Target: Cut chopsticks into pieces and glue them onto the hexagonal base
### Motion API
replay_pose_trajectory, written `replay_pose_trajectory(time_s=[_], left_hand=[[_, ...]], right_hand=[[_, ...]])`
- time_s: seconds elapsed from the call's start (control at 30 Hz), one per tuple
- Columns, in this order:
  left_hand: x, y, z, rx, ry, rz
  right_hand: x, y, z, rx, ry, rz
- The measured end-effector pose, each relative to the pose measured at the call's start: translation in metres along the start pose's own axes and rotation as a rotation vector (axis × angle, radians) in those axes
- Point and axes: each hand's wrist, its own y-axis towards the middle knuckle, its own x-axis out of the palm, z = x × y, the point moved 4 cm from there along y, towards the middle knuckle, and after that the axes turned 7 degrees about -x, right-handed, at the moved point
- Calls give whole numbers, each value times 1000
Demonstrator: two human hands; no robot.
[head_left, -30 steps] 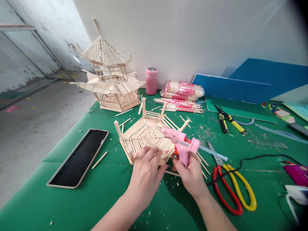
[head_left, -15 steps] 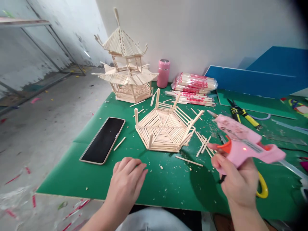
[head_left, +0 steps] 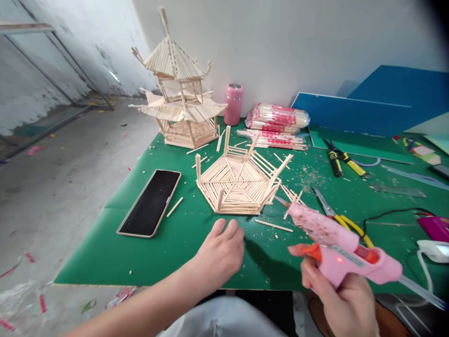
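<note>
My right hand (head_left: 336, 285) grips a pink hot glue gun (head_left: 326, 229) with its red light lit and a clear glue stick out of its back. The nozzle points left, just in front of a few loose sticks. My left hand (head_left: 222, 248) is curled closed above the green table, back of the hand up; whatever its fingers hold, if anything, is hidden. Just beyond it lies a hexagonal base of wooden sticks (head_left: 235, 187) with upright posts and a low railing along part of its edge. A loose stick (head_left: 273, 225) lies before the base.
Behind stands a stick pagoda (head_left: 182, 110). A phone (head_left: 150, 202) lies left, a pink bottle (head_left: 233, 104) and packs of sticks (head_left: 278, 117) at the back. Right are pliers (head_left: 345, 158), yellow-handled scissors (head_left: 342, 217), a black cable, and blue boards (head_left: 351, 110) against the wall.
My left hand has moved right, nearer the hexagonal base, its fingers more curled. The glue gun has come lower and a little left in my right hand. The view has shifted slightly.
</note>
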Motion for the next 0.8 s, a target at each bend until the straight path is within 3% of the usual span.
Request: replay_pose_trajectory(time_s=[0.1, 0.17, 0.2, 0.27, 0.4, 0.5, 0.63, 0.8], left_hand=[[-4, 4, 2, 52, -9, 14], [-13, 5, 3, 9, -120, 3], [-17, 6, 3, -53, -278, -24], [-21, 7, 2, -312, -783, -67], [-3, 6, 18, -782, -1816, -295], [9, 5, 28, -1002, -2250, -307], [14, 5, 32, -1020, -2496, -248], [14, 4, 33, -1016, -2570, -246]], right_hand=[[6, -2, -5, -28, -26, -30], [11, -3, -8, -24, -23, -36], [15, -3, -10, -13, -20, -32], [21, -4, -13, 27, -15, 20], [34, -4, -13, 44, -25, 133], [41, -1, -11, -65, -59, 82], [46, 4, -8, -173, -98, -32], [51, 12, -12, -173, 9, -15]])
